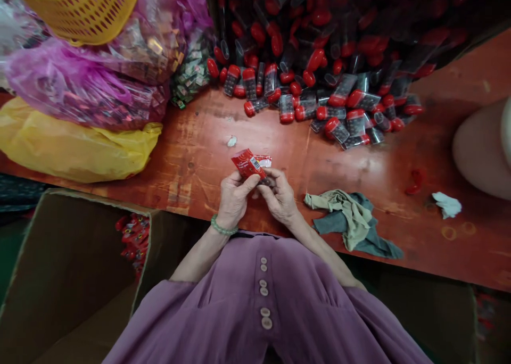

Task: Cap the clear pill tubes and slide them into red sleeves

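Over the table's near edge my left hand (233,198) is closed with its thumb on a small red printed packet (244,162) that has a white barcode patch. The packet is tilted up to the left. My right hand (281,198) is closed at the packet's lower right end, fingers around a small dark, glossy thing (266,181); it is mostly hidden, so I cannot tell its kind. Just behind the hands shows a red and white printed piece (264,160). A green bead bracelet (223,226) circles my left wrist.
Many clear tubes with red caps (287,108) lie heaped at the back. Plastic bags (80,146) and a yellow basket (88,13) stand left. Rags (351,220), a white scrap (446,204) and a pale bucket (479,146) are right. A cardboard box (72,279) stands below left.
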`<state>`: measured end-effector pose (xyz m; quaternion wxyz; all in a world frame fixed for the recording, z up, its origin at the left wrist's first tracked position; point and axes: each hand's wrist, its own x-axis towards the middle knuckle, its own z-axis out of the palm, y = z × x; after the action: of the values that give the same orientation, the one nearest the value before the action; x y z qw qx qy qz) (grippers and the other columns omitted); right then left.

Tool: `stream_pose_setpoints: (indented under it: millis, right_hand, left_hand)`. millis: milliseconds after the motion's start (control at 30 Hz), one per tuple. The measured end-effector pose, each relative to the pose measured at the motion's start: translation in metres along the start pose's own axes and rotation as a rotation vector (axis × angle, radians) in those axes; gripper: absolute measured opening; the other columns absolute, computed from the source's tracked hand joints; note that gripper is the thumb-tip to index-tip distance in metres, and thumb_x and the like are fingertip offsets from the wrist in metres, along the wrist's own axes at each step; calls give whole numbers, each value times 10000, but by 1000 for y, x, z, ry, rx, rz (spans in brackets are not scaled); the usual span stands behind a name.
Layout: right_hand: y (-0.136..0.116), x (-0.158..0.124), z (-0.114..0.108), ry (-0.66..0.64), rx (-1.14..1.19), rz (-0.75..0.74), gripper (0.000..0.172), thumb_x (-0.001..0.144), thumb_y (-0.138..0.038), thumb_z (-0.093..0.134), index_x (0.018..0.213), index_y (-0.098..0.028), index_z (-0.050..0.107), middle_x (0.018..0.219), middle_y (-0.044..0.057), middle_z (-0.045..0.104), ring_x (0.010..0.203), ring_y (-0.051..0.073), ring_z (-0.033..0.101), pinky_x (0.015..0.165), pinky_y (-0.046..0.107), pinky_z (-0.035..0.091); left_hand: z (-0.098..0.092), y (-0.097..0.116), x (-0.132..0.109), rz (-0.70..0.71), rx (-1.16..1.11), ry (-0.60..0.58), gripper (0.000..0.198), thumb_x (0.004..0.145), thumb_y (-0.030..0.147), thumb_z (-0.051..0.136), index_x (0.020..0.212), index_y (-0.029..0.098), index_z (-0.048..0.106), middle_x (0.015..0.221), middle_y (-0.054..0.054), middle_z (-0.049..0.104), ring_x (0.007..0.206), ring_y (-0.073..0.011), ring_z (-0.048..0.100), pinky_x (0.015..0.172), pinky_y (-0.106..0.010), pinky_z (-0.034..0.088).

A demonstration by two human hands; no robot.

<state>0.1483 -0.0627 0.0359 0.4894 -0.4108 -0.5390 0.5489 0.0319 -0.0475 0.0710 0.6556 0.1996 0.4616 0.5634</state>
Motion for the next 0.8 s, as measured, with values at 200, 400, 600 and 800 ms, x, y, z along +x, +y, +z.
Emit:
stream_pose_setpoints:
  millis: [200, 400, 600, 800]
  right_hand:
    - [-2, 3, -4, -90, 111, 33, 359, 941, -439, 606, 1205, -247, 457, 999, 22, 662, 581, 74, 655, 609, 249, 572]
    - [-6, 1, -10, -89, 195, 181, 422, 810, -538, 727, 975, -241, 478, 901, -6, 677, 458, 74, 617, 479, 230, 562]
    - [-9, 3, -11, -76, 237, 262, 531, 704, -587, 797, 759, -242, 398, 632, -72, 612, 371, 94, 567, 400, 241, 557]
    - [-7, 4, -10, -83, 271, 289, 553, 665, -578, 827, 707, -229, 399, 613, -73, 599, 353, 78, 543, 393, 241, 569]
  left_hand:
    - [2, 2, -4, 5, -71, -35, 422, 620, 513, 864, 764, 145, 715, 647, -17, 684, 447, -77, 519, 336, -187, 391]
    - [2, -7, -13, -58, -12, -44, 470, 627, 554, 846, 784, 123, 742, 562, -5, 630, 391, -55, 450, 332, -180, 363]
    - [-10, -23, -17, -55, 82, -86, 449, 716, 531, 797, 904, 125, 761, 555, 16, 599, 399, -44, 416, 372, -189, 392]
    - [-15, -27, -20, -48, 92, -104, 422, 742, 524, 780, 851, 118, 742, 538, 18, 576, 395, -56, 433, 379, -204, 404]
